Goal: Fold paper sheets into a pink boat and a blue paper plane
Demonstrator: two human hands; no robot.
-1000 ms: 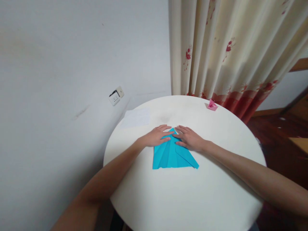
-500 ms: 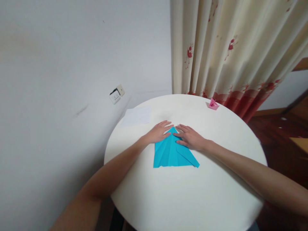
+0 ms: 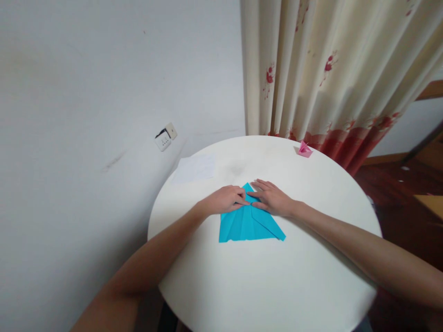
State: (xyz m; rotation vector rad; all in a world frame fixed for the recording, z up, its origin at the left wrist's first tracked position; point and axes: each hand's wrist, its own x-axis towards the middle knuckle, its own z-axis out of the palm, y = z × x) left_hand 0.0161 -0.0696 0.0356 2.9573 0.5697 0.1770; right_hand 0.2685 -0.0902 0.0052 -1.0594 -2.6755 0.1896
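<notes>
A blue sheet of paper [image 3: 249, 226], folded into a triangle with its tip pointing away from me, lies flat on the round white table [image 3: 270, 281]. My left hand [image 3: 226, 199] rests on the upper left part of the paper, fingers curled and pressing near the tip. My right hand [image 3: 272, 198] lies flat on the upper right part, fingers stretched toward the tip. The fingertips of both hands nearly meet at the middle crease.
A small pink folded paper figure [image 3: 304, 150] sits at the table's far edge by the cream curtain with red flowers [image 3: 328, 74]. A white sheet [image 3: 194, 168] lies at the far left of the table. A wall socket [image 3: 165, 137] is on the grey wall.
My left hand has slid from beside the tip onto the paper's upper left, fingers curling in toward the crease. The right hand has stayed in place.
</notes>
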